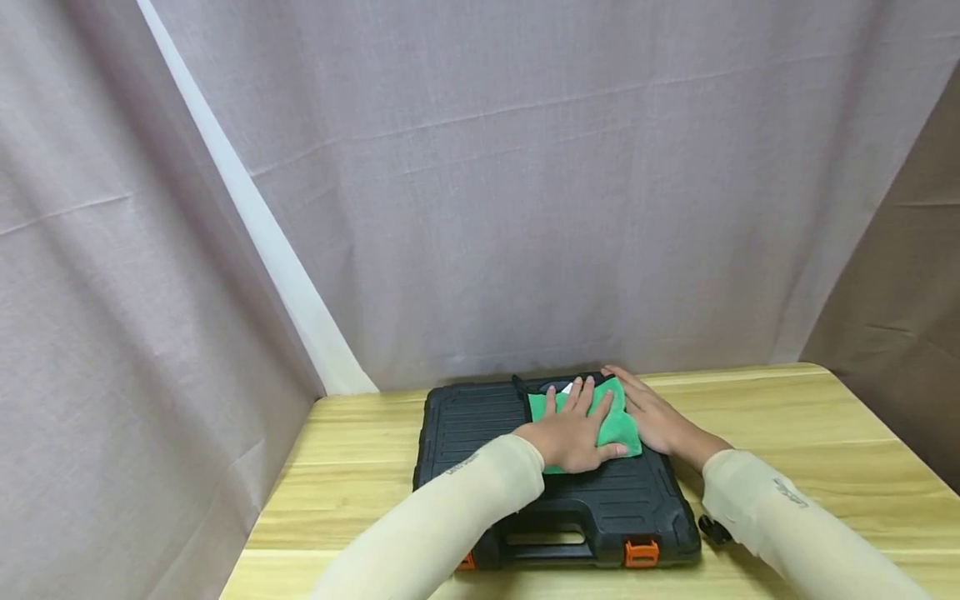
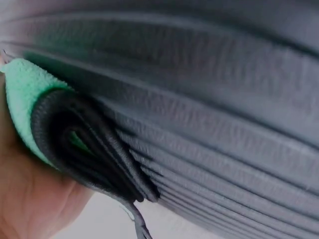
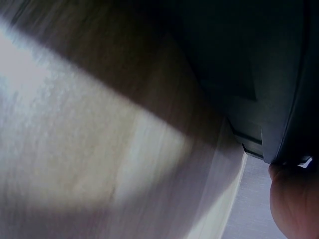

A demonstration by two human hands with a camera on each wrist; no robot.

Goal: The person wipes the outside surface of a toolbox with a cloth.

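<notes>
Green microfibre cloth lies on the far part of a black plastic tool case's lid, pinned under the left hand, whose fingers lie straight and slightly spread, flat on the fabric. The right hand rests just beside it on the lid's right side, fingers extended and close together, touching the cloth's right edge. In the left wrist view the cloth shows a dark-bound hem folded over against the ribbed lid.

Outward from the hands, the case sits closed on a light wooden table, its two orange latches and handle towards the person, a grey curtain behind.

A likely risk: pressure from both flat palms could slide the case across the smooth tabletop towards the far edge, since nothing braces it. The cloth could also bunch under the palm, and its loose hem might catch on the lid's ribs.

Small dark lettering marks both cream sleeves, too small to read. No legible brand shows on the case.
</notes>
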